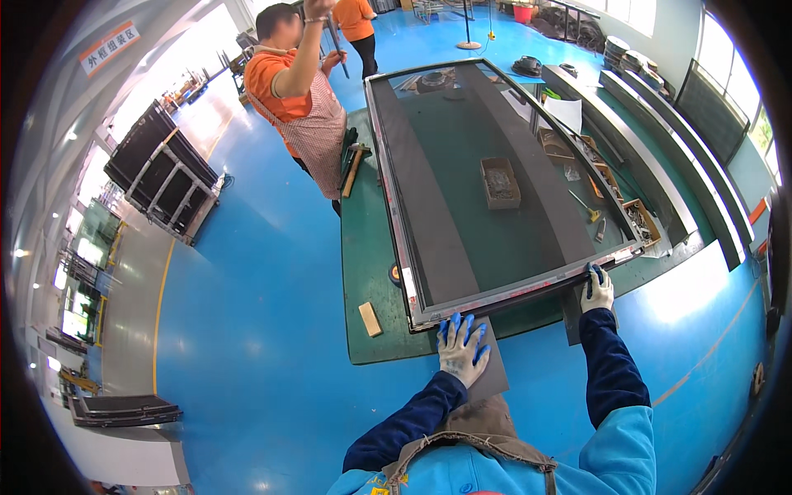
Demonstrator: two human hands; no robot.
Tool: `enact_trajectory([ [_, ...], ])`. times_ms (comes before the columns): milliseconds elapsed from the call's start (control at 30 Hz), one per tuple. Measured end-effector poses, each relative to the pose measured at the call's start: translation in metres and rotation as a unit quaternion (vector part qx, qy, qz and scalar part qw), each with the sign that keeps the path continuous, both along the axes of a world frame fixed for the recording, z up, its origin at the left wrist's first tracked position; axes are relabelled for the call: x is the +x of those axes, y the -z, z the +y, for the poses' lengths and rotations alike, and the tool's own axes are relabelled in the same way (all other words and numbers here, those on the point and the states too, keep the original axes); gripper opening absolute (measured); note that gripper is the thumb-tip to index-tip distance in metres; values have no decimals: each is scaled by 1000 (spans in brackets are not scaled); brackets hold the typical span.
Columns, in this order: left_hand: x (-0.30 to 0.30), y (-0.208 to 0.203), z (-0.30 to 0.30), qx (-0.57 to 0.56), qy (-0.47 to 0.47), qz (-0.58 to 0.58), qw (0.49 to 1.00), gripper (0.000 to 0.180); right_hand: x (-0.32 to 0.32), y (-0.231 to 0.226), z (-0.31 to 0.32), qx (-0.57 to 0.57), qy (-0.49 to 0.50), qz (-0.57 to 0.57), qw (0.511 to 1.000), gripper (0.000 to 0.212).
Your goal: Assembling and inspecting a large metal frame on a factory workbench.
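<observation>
Watching this through the head cam from my end, and the whole thing is about how the big mesh-filled frame (470,214) sits compared to the hands. It's lying on the green table (375,272) straight ahead, long axis pointing away from me with the far end leaning a bit left, so both gloved hands only meet its short near edge. My left hand (464,351) is by the near-left corner, palm down, fingers spread wide, fingertips up at the edge, with a dark grey flat piece (497,375) under or just beside the palm. Doesn't look clamped on anything. My right hand (598,290) is further out from the body, near the other corner, fingers bent over the edge; thumb's hidden, so I honestly can't tell if it's pinching or just resting. Neither hand is clearly nearer the frame, since both are right at it, so I'd judge any shove would go lengthwise.
</observation>
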State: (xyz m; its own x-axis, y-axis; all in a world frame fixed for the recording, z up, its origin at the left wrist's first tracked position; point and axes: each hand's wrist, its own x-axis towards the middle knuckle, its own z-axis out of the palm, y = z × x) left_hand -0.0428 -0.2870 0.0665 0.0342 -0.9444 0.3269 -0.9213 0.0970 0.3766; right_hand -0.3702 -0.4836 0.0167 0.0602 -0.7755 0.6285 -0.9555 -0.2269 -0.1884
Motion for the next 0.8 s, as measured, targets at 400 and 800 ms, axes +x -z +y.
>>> enact_trajectory([
  [400, -1, 8, -1, 10, 7, 10, 1000, 50, -3, -3, 3, 5, -7, 17, 1000, 48],
  [800, 2, 11, -1, -19, 23, 31, 999, 43, -3, 1, -3, 22, 3, 30, 999, 46],
])
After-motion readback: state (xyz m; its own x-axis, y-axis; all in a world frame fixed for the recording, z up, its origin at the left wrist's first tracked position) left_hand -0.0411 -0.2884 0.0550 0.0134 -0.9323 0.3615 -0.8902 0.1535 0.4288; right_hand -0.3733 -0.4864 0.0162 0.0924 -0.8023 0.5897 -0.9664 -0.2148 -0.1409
